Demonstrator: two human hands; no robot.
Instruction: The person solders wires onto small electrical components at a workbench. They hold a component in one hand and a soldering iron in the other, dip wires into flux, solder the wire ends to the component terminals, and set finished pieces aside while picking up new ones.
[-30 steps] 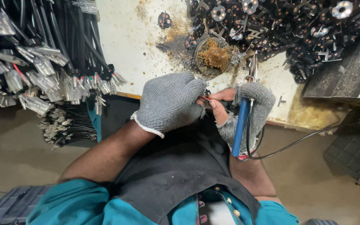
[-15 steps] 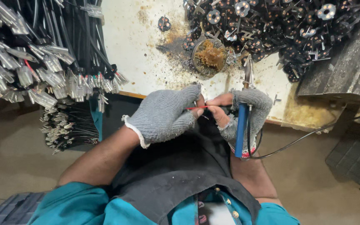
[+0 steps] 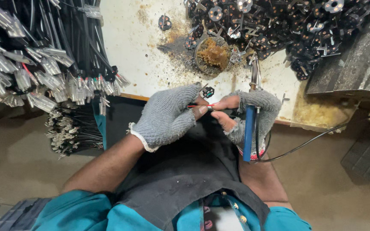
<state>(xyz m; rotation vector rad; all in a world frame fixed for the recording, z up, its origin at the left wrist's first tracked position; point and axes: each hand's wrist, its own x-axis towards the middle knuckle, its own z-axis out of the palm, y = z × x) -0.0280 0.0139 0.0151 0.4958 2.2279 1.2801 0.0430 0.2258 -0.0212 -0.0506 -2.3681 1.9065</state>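
Since the earlier frame the two gloved hands have drifted a little toward the near edge of the bench and drawn closer together. The left hand [image 3: 168,117] is closed narrow, its bare fingertips pinching a thin red wire [image 3: 200,105] at the middle of the view, just off the bench's near edge. The right hand [image 3: 247,117] meets it thumb to thumb on the same wire while its palm wraps a blue-handled soldering iron [image 3: 249,128], tip pointing to the far side.

How far along: many black round plug inserts [image 3: 279,25] lie heaped at far right and a thick bundle of black cables [image 3: 43,64] with bare ends hangs at left — much seems left to do. A small tin of brownish flux [image 3: 213,53] sits just beyond the hands.

Room is tight — heap, tin and cables ring the stained white bench [image 3: 142,47]; the iron's cord [image 3: 313,139] trails off right.
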